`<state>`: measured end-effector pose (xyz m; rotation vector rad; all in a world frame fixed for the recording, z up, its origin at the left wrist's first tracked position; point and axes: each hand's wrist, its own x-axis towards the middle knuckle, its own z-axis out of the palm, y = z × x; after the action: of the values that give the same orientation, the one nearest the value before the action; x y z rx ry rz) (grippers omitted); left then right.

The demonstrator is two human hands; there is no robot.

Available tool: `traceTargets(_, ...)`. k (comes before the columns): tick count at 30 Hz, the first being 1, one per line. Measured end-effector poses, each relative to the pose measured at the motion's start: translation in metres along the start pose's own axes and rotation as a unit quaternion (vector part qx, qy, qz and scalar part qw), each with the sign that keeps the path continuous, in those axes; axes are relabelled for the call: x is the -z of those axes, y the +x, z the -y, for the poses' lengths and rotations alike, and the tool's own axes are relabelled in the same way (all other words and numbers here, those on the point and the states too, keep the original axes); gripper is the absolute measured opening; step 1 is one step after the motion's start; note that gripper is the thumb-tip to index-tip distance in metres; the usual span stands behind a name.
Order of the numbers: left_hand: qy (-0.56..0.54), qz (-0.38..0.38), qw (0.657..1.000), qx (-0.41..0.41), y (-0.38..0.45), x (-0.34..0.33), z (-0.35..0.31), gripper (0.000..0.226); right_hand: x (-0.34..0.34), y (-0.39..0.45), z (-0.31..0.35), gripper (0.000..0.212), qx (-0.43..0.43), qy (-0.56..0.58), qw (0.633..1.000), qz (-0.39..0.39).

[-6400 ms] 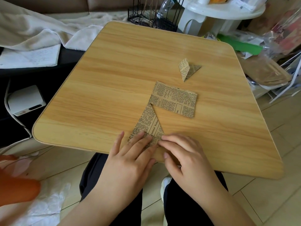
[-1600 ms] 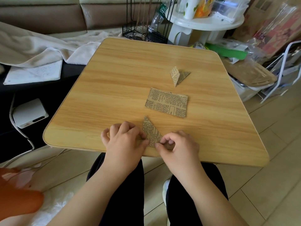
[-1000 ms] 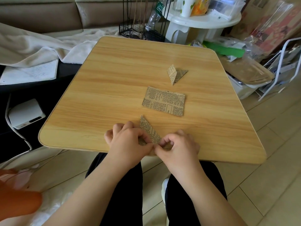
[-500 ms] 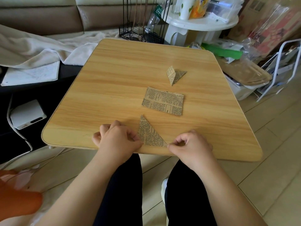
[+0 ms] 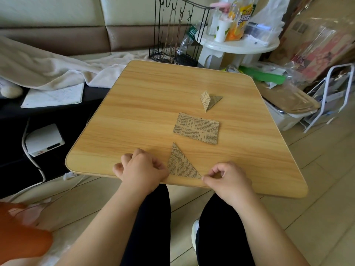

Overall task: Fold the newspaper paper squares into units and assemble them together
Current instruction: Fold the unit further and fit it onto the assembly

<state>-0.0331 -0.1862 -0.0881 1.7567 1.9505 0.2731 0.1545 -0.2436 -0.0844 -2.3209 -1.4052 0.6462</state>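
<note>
Newspaper triangle [image 5: 180, 165] on table [image 5: 134, 116]; both hands pinch its corners.

- Your left hand [image 5: 141, 170] covers the folded triangle's [image 5: 180, 166] left corner.
- Your right hand [image 5: 227, 179] hides its right tip.
- The print on the flat newspaper piece [image 5: 196, 130] is too small to read.
- The orange object [image 5: 21, 240] is cut off at the frame's left edge.
</note>
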Motion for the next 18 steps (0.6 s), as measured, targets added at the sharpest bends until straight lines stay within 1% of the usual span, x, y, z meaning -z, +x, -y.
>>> traceTargets(2,-0.002,-0.006,1.0,-0.001,0.0,0.0,-0.002,0.021,0.002,-0.001,-0.001,0.023,-0.005,0.007,1.0,0.007)
traceTargets(4,-0.007,-0.006,1.0,0.0,0.0,0.001,-0.002,0.02,0.003,-0.003,-0.004,0.022,0.029,0.022,0.999,-0.022)
traceTargets(6,-0.003,-0.004,1.0,0.001,0.0,0.0,-0.002,0.015,-0.003,-0.008,-0.007,0.018,0.121,0.047,0.989,-0.075)
traceTargets(7,-0.001,-0.001,1.0,0.0,0.0,0.001,-0.002,0.012,-0.008,-0.012,-0.007,0.015,0.172,0.055,0.98,-0.08)
traceTargets(8,-0.003,0.002,1.0,-0.001,0.0,0.002,-0.002,0.009,-0.014,-0.016,-0.006,0.024,0.215,0.044,0.973,-0.067)
traceTargets(9,-0.009,0.005,1.0,-0.005,-0.001,0.002,-0.003,0.007,-0.022,-0.02,-0.006,0.038,0.254,0.019,0.966,-0.049)
traceTargets(10,-0.015,0.005,1.0,-0.008,-0.002,0.003,-0.004,0.004,-0.031,-0.023,-0.007,0.046,0.289,-0.019,0.956,-0.048)
traceTargets(11,-0.021,0.002,1.0,-0.012,-0.005,0.003,-0.004,0.003,-0.039,-0.023,-0.011,0.048,0.318,-0.054,0.944,-0.071)
traceTargets(12,-0.03,-0.007,0.999,-0.016,-0.008,0.002,-0.004,0.007,-0.044,-0.023,-0.014,0.044,0.335,-0.068,0.935,-0.098)
traceTargets(14,-0.063,-0.041,0.997,-0.028,-0.018,0.002,0.002,0.019,-0.05,-0.022,-0.021,0.033,0.362,-0.056,0.915,-0.167)
traceTargets(15,-0.086,-0.061,0.994,-0.04,-0.024,0.002,0.007,0.024,-0.051,-0.022,-0.023,0.027,0.375,-0.035,0.908,-0.183)
traceTargets(16,-0.112,-0.085,0.988,-0.057,-0.03,0.002,0.013,0.025,-0.05,-0.024,-0.023,0.022,0.374,-0.006,0.909,-0.184)
traceTargets(17,-0.139,-0.112,0.981,-0.079,-0.034,0.003,0.02,0.024,-0.046,-0.027,-0.021,0.015,0.351,0.046,0.919,-0.174)
traceTargets(18,-0.166,-0.138,0.971,-0.101,-0.037,0.006,0.025,0.019,-0.039,-0.03,-0.016,0.01,0.298,0.121,0.935,-0.152)
